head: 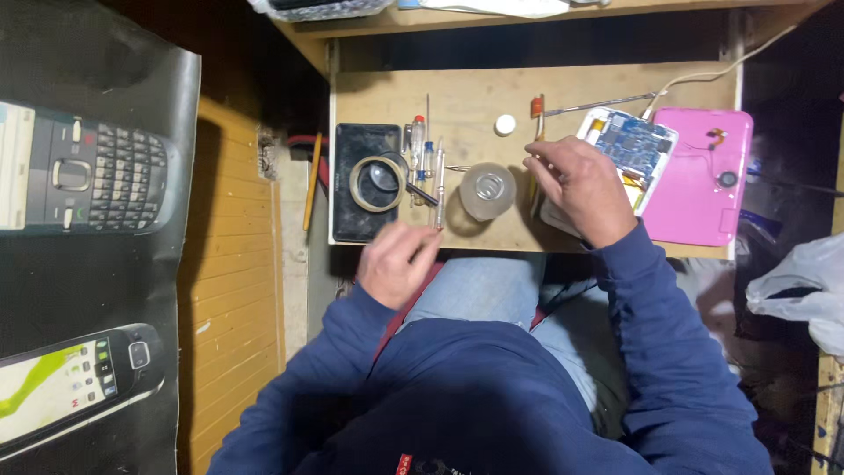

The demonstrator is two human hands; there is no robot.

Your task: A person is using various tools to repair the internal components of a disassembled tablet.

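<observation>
As seen from above, a person in a dark blue hooded top sits at a small pale wooden surface [466, 97] crowded with repair tools. Their left hand [396, 262] hovers at the near edge, blurred, fingers loosely curled and holding nothing that can be made out; it is nearest a slim clear-handled screwdriver [439, 185] lying front to back on the wood. Their right hand [578, 186] rests on the wood, fingers bent down on or around something hidden beneath them, so whether that grip is closed on anything cannot be told. Just beyond its knuckles lies an opened white device with a bare blue circuit board [631, 143], overlapping a bright pink flat case [708, 180] from which a thin white cable trails away.

Between the hands stands a squat clear plastic jar [487, 190]. Left of the screwdriver, a tan roll of tape [378, 183] sits on a black rectangular tablet [365, 180]. A small white round cap [505, 125] lies farther back.

Judging by the layout, the jar stands close to both wrists and could be tipped towards the exposed board by a careless sweep. The loose tools near the edge could likewise be nudged off into the lap.
</observation>
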